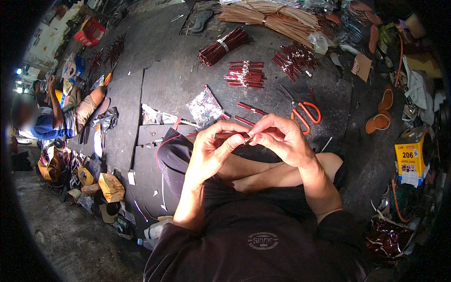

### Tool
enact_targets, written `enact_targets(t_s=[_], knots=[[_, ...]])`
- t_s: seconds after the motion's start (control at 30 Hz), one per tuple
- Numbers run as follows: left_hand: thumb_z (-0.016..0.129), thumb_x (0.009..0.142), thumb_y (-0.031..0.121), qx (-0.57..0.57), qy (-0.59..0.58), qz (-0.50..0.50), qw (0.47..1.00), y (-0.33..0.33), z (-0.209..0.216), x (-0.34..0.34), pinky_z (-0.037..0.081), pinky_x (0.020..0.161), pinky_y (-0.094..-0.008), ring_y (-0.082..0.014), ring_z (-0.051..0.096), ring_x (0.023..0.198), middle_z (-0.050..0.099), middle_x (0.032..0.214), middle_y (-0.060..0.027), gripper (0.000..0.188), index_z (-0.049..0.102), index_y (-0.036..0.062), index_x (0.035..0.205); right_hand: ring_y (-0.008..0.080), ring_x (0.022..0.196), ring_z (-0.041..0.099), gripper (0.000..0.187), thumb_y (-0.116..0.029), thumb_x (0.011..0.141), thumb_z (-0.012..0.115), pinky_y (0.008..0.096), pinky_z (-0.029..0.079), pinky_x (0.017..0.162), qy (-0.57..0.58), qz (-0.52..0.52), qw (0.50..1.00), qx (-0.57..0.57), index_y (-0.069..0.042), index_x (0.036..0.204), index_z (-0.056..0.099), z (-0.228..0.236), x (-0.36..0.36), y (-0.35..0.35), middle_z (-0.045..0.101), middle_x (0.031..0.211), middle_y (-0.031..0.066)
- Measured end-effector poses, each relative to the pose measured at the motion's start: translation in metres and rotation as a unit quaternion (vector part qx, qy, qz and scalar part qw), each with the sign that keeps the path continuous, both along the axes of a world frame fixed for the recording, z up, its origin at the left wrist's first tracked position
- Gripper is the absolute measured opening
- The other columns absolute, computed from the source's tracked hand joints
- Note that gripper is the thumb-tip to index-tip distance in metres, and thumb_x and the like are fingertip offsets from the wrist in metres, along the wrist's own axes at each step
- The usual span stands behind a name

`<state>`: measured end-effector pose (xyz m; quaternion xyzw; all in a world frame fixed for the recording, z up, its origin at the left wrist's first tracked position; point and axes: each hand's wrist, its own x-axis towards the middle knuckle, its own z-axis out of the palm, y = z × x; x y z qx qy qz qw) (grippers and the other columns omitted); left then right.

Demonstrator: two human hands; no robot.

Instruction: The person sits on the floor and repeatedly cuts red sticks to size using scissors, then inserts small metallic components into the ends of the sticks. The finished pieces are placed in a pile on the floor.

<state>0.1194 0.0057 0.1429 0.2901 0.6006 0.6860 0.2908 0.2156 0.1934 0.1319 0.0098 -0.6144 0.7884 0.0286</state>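
My left hand (213, 149) is closed in a pinch on a narrow dark red strap (229, 135), held above my crossed legs. Thumb and forefinger of my right hand (283, 141) pinch the strap's end, where something small and shiny shows; the fingertips hide most of it. Just beyond my hands lie loose dark red straps (251, 108). A clear plastic bag of small silvery pieces (205, 107) rests to their left. Scissors with orange handles (307, 113) lie to the right, blades pointing away from me.
Farther out are a neat row of red straps (244, 74), a banded bundle (224, 45), a loose heap (295, 61) and long tan strips (270, 19). Orange sandals (379, 121) and a yellow can (411, 155) stand right. Another person (58, 113) sits at left.
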Motion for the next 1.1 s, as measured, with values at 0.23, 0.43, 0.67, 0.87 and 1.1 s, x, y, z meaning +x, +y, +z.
enact_targets(t_s=[0.23,0.43,0.67,0.87,1.1], knots=[[0.064,0.091,0.003,0.012,-0.014,0.008,1.000,0.001,0.000,0.000,0.054,0.085,-0.0293,-0.0164,0.067,0.093,0.069,0.101,-0.0106,0.018,0.063,-0.0024,0.108,0.0159,0.096,0.066,0.016,-0.009,0.094,0.062,0.0275,0.053,0.084,0.017,-0.012,1.000,0.016,0.003,0.105,0.062,-0.005,-0.001,0.000,0.064,0.099,0.0091],[0.055,0.098,0.008,0.031,-0.033,0.063,0.997,0.006,-0.009,0.002,0.054,0.087,-0.0294,-0.0162,0.067,0.095,0.068,0.105,-0.0111,0.021,0.060,-0.0029,0.114,0.0163,0.096,0.066,0.014,-0.004,0.092,0.063,0.0284,0.054,0.085,0.070,-0.070,0.993,0.070,0.003,0.104,0.062,0.008,0.000,-0.010,0.064,0.101,0.0100],[0.052,0.100,0.015,0.118,-0.253,0.142,0.950,0.017,-0.025,0.008,0.055,0.086,-0.0305,-0.0179,0.067,0.096,0.066,0.115,-0.0128,0.025,0.061,-0.0017,0.117,0.0163,0.089,0.067,0.014,-0.002,0.087,0.068,0.0279,0.055,0.077,0.082,-0.165,0.968,0.170,0.002,0.100,0.064,0.003,-0.002,-0.012,0.066,0.096,0.0111],[0.053,0.100,0.015,0.108,-0.257,0.142,0.950,0.019,-0.028,0.010,0.055,0.085,-0.0298,-0.0160,0.068,0.094,0.066,0.115,-0.0129,0.026,0.062,-0.0010,0.119,0.0131,0.089,0.064,0.014,0.003,0.087,0.066,0.0247,0.052,0.078,0.076,-0.175,0.950,0.249,0.002,0.101,0.064,0.003,-0.003,-0.011,0.064,0.097,0.0093],[0.054,0.100,0.014,0.078,-0.145,0.133,0.977,0.019,-0.024,0.014,0.053,0.087,-0.0278,-0.0135,0.065,0.093,0.067,0.112,-0.0111,0.027,0.062,-0.0021,0.120,0.0131,0.089,0.064,0.014,0.003,0.087,0.066,0.0254,0.053,0.078,0.070,-0.177,0.948,0.255,0.002,0.101,0.064,0.003,-0.003,-0.011,0.064,0.096,0.0096]])
